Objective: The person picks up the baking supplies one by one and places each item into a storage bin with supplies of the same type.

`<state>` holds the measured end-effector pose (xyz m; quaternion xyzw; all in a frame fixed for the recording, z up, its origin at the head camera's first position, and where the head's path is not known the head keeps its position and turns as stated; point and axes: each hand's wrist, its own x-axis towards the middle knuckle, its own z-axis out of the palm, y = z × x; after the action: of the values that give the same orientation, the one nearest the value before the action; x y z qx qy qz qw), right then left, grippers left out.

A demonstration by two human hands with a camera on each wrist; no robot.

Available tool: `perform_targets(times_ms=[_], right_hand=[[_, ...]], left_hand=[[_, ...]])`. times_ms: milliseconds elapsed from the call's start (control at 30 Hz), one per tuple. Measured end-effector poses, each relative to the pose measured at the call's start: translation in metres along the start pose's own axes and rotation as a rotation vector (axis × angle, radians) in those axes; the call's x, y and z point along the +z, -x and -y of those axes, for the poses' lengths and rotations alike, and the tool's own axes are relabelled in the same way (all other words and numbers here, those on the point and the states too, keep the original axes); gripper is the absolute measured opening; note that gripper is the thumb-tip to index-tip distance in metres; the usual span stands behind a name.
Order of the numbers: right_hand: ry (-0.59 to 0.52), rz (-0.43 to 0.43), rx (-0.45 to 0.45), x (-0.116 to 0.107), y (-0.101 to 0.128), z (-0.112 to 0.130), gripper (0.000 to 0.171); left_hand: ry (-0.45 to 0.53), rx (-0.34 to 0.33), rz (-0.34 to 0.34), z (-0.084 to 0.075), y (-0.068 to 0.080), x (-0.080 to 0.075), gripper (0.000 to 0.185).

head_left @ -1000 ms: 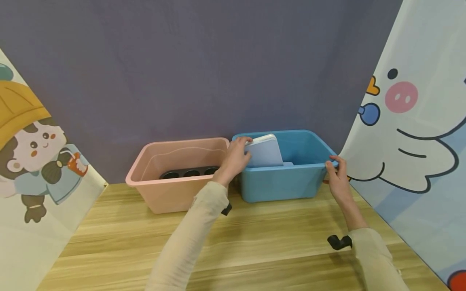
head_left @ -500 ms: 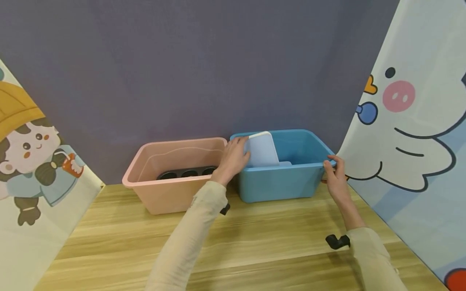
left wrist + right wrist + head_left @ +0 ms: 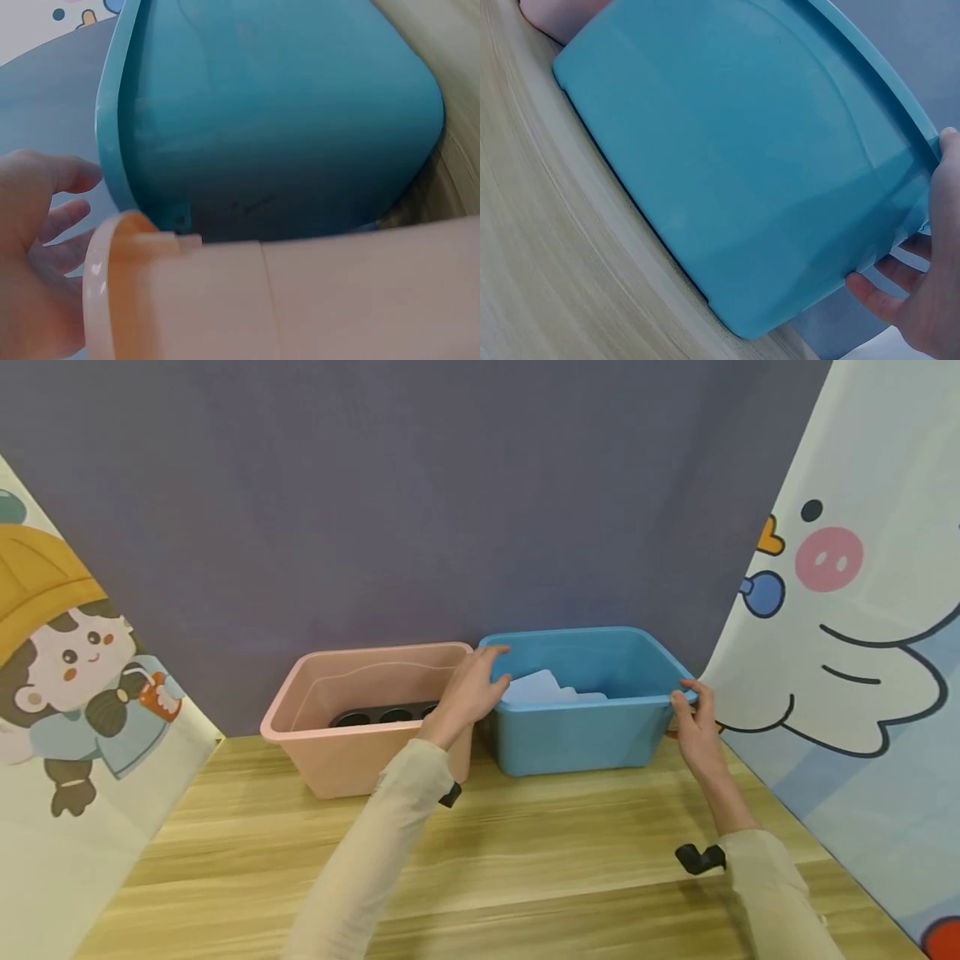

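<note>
My left hand [image 3: 467, 697] is over the meeting rims of the two bins, its fingers loosely bent and holding nothing. In the left wrist view its thumb and fingers are spread beside the rims. A pale, flat, rectangular piece with rounded corners [image 3: 534, 687] leans low inside the blue bin [image 3: 573, 739], partly hidden by the front rim. Beside it shows the edge of another pale piece [image 3: 592, 697]. My right hand [image 3: 699, 731] grips the blue bin's right front corner, thumb at the rim and fingers against the side.
The pink bin [image 3: 367, 764] stands close left of the blue one, with a black muffin pan [image 3: 372, 714] inside. Both bins are on a wooden table [image 3: 540, 868], before a dark grey panel [image 3: 450, 510]. Cartoon-printed walls [image 3: 862, 677] flank the table.
The pale flat piece tilted further upright, then dropped down into the blue bin as my left hand let it go. The left hand shifted slightly left. My right hand stayed at the corner.
</note>
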<state>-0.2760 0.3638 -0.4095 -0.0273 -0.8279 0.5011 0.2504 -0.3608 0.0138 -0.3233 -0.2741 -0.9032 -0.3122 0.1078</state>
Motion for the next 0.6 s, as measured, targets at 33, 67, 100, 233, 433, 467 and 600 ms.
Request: perform_targets(times_ms=[33,67,100,233,433,467,600], right_hand=[[-0.002,-0.001,-0.001,0.0,0.001,0.003,0.058],[-0.002,-0.002,-0.001,0.0,0.003,0.007,0.058],[0.0,-0.002,-0.003,-0.001,0.005,0.012,0.058],[0.012,0.004,-0.005,-0.001,0.013,0.028,0.059],[0.03,-0.008,0.004,0.001,0.004,0.006,0.06],[0.034,-0.015,0.004,0.002,0.002,0.002,0.06],[0.035,-0.035,0.006,0.002,0.002,-0.004,0.06]], left_hand=[[0.006,-0.003,-0.001,0.002,0.002,-0.002,0.051],[0.013,-0.005,-0.004,0.003,0.004,-0.003,0.05],[0.018,-0.005,-0.005,0.005,0.006,-0.005,0.05],[0.035,-0.004,-0.015,0.009,0.015,-0.012,0.05],[0.022,0.024,-0.049,0.017,0.029,-0.021,0.047],[0.017,0.033,-0.053,0.018,0.032,-0.022,0.046],[-0.006,0.047,-0.058,0.024,0.044,-0.026,0.044]])
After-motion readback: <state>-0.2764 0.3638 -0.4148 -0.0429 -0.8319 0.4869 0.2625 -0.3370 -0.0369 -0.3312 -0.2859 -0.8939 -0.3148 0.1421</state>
